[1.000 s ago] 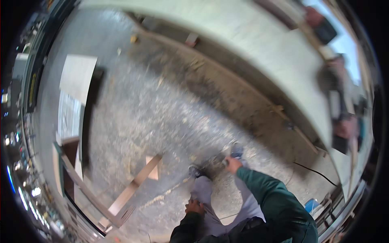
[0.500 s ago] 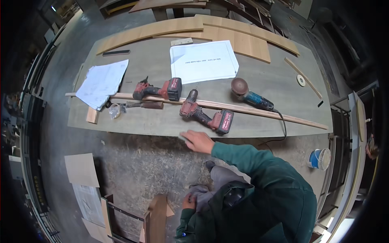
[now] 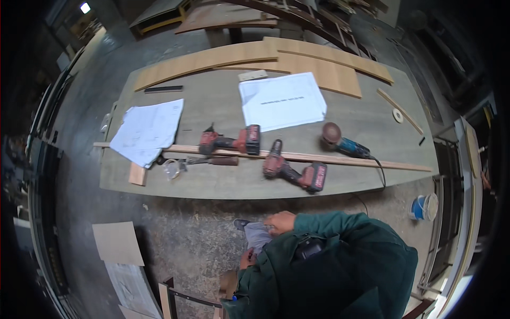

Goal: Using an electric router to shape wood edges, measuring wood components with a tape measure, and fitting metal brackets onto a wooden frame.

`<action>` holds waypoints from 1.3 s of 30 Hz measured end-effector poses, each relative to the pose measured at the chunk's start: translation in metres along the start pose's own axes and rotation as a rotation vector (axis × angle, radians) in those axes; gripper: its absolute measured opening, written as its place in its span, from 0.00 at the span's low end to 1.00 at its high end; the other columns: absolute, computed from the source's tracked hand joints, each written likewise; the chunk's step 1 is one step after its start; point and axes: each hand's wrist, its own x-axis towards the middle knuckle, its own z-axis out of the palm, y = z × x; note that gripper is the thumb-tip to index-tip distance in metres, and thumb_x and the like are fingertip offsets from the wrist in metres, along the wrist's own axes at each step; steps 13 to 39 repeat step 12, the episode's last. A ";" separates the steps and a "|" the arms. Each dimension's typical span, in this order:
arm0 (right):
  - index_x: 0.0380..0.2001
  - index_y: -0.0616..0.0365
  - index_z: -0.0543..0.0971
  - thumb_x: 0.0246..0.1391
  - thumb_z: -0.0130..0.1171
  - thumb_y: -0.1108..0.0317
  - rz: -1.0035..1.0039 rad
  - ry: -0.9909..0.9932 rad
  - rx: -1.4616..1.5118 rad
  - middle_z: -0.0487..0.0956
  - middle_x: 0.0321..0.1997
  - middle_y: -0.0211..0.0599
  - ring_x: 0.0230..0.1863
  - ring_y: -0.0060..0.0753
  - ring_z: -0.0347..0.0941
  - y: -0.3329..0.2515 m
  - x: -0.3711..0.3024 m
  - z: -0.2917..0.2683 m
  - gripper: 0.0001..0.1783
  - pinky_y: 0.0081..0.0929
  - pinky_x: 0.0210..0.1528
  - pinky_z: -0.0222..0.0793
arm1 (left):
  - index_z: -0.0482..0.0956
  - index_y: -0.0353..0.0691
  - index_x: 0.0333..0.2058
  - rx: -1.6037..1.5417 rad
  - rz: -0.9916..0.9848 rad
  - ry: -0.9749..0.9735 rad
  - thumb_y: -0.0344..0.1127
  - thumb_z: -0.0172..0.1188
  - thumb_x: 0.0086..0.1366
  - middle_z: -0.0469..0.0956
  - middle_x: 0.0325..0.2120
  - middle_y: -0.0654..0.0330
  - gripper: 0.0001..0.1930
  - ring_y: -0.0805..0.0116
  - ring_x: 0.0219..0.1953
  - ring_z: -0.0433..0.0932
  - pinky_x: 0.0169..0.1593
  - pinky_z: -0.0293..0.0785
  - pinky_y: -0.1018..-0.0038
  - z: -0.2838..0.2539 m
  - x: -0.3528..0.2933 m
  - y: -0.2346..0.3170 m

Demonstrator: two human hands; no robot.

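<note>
**Hands at the thigh, tools on the bench**

The person stands just off the near edge of the bench (image 3: 159, 183), in a green jacket (image 3: 340, 266) and grey trousers (image 3: 257, 236). Both hands are below the bench edge, clear of it.

- Right hand (image 3: 280, 222) — rests on the raised thigh, fingers curled loosely. It grips no tool that can be seen.
- Left hand (image 3: 247, 259) — lower, against the trouser leg and partly hidden by the jacket. Whether it grips anything cannot be told.

Nearest to the right hand on the bench is a red drill (image 3: 294, 171), lying on its side with the battery toward the near edge. A second red drill (image 3: 231, 142) lies to its left. A long wood strip (image 3: 345, 159) runs across the bench by both drills. A blue grinder (image 3: 342, 142) lies beyond the strip at the right, its cord trailing over the near edge.

Two paper sheets lie flat: one (image 3: 149, 130) at the left, one (image 3: 281, 101) at the far centre. Curved boards (image 3: 212, 58) lie along the far edge. A blue bucket (image 3: 423, 207) stands on the floor to the right.
</note>
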 end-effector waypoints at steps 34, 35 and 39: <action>0.35 0.60 0.77 0.51 0.57 0.62 -0.029 0.899 0.234 0.78 0.30 0.47 0.33 0.39 0.78 -0.008 0.141 -0.185 0.13 0.35 0.39 0.74 | 0.72 0.41 0.51 -0.004 -0.096 0.084 0.40 0.61 0.57 0.71 0.50 0.47 0.23 0.53 0.51 0.72 0.55 0.67 0.64 -0.169 0.070 0.062; 0.35 0.60 0.77 0.51 0.57 0.62 -0.029 0.899 0.234 0.78 0.30 0.47 0.33 0.39 0.78 -0.008 0.141 -0.185 0.13 0.35 0.39 0.74 | 0.72 0.41 0.51 -0.004 -0.096 0.084 0.40 0.61 0.57 0.71 0.50 0.47 0.23 0.53 0.51 0.72 0.55 0.67 0.64 -0.169 0.070 0.062; 0.35 0.60 0.77 0.51 0.57 0.62 -0.029 0.899 0.234 0.78 0.30 0.47 0.33 0.39 0.78 -0.008 0.141 -0.185 0.13 0.35 0.39 0.74 | 0.72 0.41 0.51 -0.004 -0.096 0.084 0.40 0.61 0.57 0.71 0.50 0.47 0.23 0.53 0.51 0.72 0.55 0.67 0.64 -0.169 0.070 0.062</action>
